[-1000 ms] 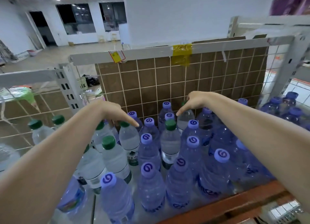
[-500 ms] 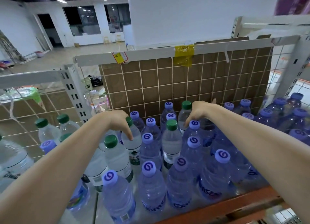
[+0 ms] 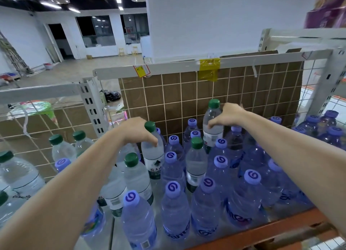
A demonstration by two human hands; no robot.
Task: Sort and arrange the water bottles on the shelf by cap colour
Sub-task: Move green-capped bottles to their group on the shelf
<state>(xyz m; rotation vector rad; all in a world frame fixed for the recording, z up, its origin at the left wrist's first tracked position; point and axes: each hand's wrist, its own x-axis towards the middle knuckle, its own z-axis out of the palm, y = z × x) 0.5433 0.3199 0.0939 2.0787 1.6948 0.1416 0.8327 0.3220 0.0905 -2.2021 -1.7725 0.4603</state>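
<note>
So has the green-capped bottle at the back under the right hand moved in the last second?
Yes. The green-capped bottle in the right hand has risen: its cap now stands well above the neighbouring purple caps, against the brown grid backing.

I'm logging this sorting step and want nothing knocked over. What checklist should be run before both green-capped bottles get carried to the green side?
1. Right hand grips the raised green-capped bottle: ok.
2. That bottle is lifted above the purple-capped bottles: ok.
3. Left hand grips the second green-capped bottle: ok.
4. Second bottle is off the shelf: cannot tell, base hidden.
5. Free spot among the green-capped group on the left: cannot tell, forearm covers it.
6. All caps sorted: not ok, one green-capped bottle in the middle stands among purple.
</note>
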